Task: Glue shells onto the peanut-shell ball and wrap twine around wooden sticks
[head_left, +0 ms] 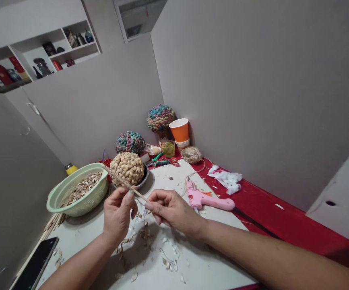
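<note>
A thin wooden stick (140, 195) slants across the middle of the view, its far part looking wrapped in twine. My left hand (118, 215) pinches it between thumb and fingers around its middle. At the near end, my right hand (172, 211) is closed on it with thumb and fingertips. Just behind the stick sits a ball covered in pale nut shells (128, 169), resting in a dark bowl (144, 179). Beyond my right hand lies a pink glue gun (206, 198) on the white board (162, 177). Loose shell bits (170, 264) are scattered below my hands.
A green basin (80, 209) of shells stands left, a phone (35, 264) at lower left. Toward the back are two multicoloured balls (161, 117), orange cups (180, 131), a twine ball (191, 154) and pliers (159, 162). Crumpled white tissue (230, 180) lies right, near the wall.
</note>
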Motion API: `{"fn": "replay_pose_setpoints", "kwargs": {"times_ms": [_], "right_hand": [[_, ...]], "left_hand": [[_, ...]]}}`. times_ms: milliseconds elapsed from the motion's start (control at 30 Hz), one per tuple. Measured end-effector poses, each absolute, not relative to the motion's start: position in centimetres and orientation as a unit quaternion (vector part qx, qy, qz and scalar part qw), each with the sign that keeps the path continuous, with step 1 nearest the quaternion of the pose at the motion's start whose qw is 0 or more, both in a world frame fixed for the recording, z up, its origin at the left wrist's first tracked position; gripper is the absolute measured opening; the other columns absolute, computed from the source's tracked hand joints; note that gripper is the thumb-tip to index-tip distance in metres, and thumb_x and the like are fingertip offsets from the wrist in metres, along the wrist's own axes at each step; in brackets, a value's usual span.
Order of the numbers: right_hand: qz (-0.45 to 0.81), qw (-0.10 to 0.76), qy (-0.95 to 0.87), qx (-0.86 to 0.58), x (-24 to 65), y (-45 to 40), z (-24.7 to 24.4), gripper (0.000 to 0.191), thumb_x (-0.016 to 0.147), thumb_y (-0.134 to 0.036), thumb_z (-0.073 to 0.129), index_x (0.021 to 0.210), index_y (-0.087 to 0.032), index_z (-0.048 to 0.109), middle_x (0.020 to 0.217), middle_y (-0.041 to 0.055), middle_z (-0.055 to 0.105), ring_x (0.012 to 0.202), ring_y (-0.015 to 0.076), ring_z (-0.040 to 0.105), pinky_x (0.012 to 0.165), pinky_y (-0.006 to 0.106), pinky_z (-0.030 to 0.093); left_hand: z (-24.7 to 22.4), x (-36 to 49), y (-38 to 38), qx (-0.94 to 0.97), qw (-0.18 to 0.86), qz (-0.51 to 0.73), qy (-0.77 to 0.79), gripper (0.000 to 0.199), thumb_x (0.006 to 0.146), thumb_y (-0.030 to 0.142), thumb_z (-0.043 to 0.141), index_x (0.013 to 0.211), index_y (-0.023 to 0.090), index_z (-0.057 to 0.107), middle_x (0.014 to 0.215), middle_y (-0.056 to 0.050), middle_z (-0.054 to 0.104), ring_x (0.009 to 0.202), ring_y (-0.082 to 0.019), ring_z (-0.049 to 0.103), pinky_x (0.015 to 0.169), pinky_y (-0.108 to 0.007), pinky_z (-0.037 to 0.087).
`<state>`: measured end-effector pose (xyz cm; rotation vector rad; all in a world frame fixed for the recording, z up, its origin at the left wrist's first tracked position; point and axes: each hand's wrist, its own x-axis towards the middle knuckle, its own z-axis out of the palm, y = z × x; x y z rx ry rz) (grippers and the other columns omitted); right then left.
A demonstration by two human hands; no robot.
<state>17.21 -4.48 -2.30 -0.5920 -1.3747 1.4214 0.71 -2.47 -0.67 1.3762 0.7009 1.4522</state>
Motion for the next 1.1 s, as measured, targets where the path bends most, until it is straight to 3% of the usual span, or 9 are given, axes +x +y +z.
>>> {"fn": "replay_pose_setpoints", "kwargs": {"times_ms": [200,333,533,767,867,1000,1100], "right_hand": [[0.625,0.460,-0.592,-0.217,17.3,-4.4,-2.4,0.044,0.082,-0.058,0.060,0.080,-0.014,0.059,0.046,-0.0067,0.051,0.033,0.0038,0.031,0.034,0.018,0.021],[0.598,0.472,-0.604,-0.233,17.1,-4.3,-2.4,0.043,0.081,-0.057,0.061,0.087,-0.015,0.059,0.053,-0.0058,0.054,0.036,0.0043,0.033,0.037,0.018,0.023],[0.490,0.527,-0.629,-0.293,17.1,-4.6,-2.1,0.042,0.081,-0.054,0.062,0.067,-0.015,0.057,0.055,-0.0041,0.051,0.047,0.0065,0.040,0.045,0.020,0.029],[0.592,0.453,-0.621,-0.244,16.8,-4.4,-2.4,0.046,0.083,-0.058,0.058,0.076,-0.013,0.064,0.050,-0.0049,0.052,0.037,0.0045,0.034,0.038,0.019,0.024],[0.631,0.446,-0.586,-0.243,16.6,-3.9,-2.6,0.055,0.083,-0.066,0.051,0.083,-0.012,0.065,0.054,-0.0013,0.058,0.037,0.0061,0.043,0.038,0.019,0.031],[0.656,0.487,-0.501,-0.286,16.9,-2.9,-2.6,0.059,0.085,-0.067,0.047,0.097,-0.011,0.064,0.071,0.0055,0.068,0.053,0.0112,0.060,0.049,0.022,0.045],[0.635,0.511,-0.491,-0.308,17.2,-2.5,-2.6,0.057,0.085,-0.066,0.048,0.094,-0.011,0.065,0.078,0.0072,0.068,0.061,0.0123,0.062,0.056,0.023,0.048]], "left_hand": [[-0.8,0.5,-2.6,0.576,0.477,0.601,0.282,0.015,0.081,0.031,0.071,0.085,0.017,0.070,0.051,0.008,0.042,0.041,-0.004,0.036,0.038,-0.015,0.031],[-0.6,0.5,-2.3,0.580,0.465,0.608,0.278,0.016,0.080,0.031,0.071,0.076,0.016,0.066,0.050,0.008,0.042,0.040,-0.004,0.036,0.038,-0.016,0.032],[-0.3,0.6,-1.8,0.572,0.455,0.619,0.286,0.021,0.076,0.032,0.074,0.071,0.017,0.061,0.051,0.008,0.044,0.040,-0.004,0.037,0.038,-0.016,0.031],[-0.2,0.5,-2.3,0.574,0.451,0.619,0.290,0.024,0.076,0.036,0.074,0.069,0.016,0.062,0.048,0.008,0.040,0.038,-0.005,0.035,0.036,-0.017,0.031],[0.0,0.3,-2.2,0.568,0.449,0.626,0.290,0.027,0.075,0.034,0.075,0.063,0.016,0.058,0.048,0.008,0.040,0.038,-0.005,0.034,0.036,-0.017,0.032],[0.4,0.3,-1.7,0.546,0.458,0.638,0.293,0.025,0.074,0.031,0.076,0.065,0.017,0.058,0.047,0.009,0.039,0.039,-0.005,0.033,0.037,-0.016,0.033],[0.6,0.5,-1.5,0.528,0.469,0.640,0.301,0.025,0.072,0.031,0.078,0.066,0.017,0.058,0.046,0.010,0.037,0.040,-0.005,0.032,0.036,-0.015,0.031]]}}
